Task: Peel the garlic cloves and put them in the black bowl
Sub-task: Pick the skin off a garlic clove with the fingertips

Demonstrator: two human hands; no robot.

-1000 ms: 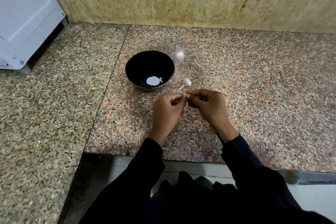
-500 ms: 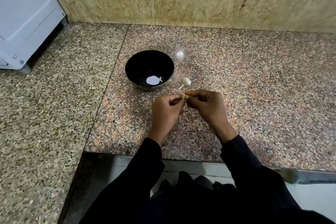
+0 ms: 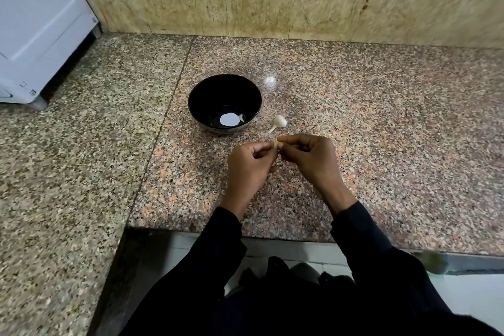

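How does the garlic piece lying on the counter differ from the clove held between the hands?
The garlic piece on the counter lies free, right of the black bowl; the held clove is pinched between the left hand and right hand. The first shows whole, with a thin stalk; the second is mostly hidden. Both are pale.
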